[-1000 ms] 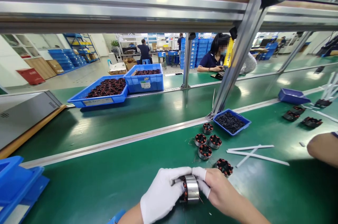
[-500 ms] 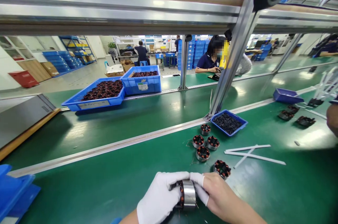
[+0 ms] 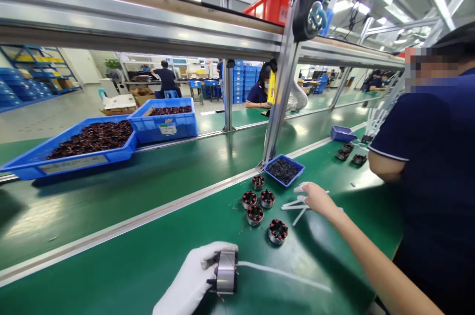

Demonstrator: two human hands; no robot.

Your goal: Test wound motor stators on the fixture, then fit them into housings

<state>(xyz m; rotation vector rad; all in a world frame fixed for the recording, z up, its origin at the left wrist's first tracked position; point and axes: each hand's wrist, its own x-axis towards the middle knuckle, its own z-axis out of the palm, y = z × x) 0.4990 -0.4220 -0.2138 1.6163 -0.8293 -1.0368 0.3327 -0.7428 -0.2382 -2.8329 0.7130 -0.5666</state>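
Observation:
My gloved left hand (image 3: 193, 278) is closed round a metal stator with copper windings (image 3: 225, 271), held on its side on the green belt (image 3: 111, 265). A long white strip (image 3: 285, 274) runs from that stator off to the right. My bare right hand (image 3: 313, 197), white cots on its fingertips, is stretched out over a bunch of white strips (image 3: 293, 205), thumb and forefinger a little apart, nothing gripped that I can see. Several more stators (image 3: 256, 203) stand between my hands, the nearest one (image 3: 278, 231) just right of the middle.
A small blue tray of dark parts (image 3: 284, 170) sits by the metal post (image 3: 280, 92). Two big blue bins of wound parts (image 3: 85, 144) stand across the far belt. A person in a dark blue shirt (image 3: 430, 166) stands close on my right. Further people work behind.
My right hand has let go of the stator and reached out to the white strips. My head has turned right, bringing the neighbouring person into view. A white strip now trails from the held stator.

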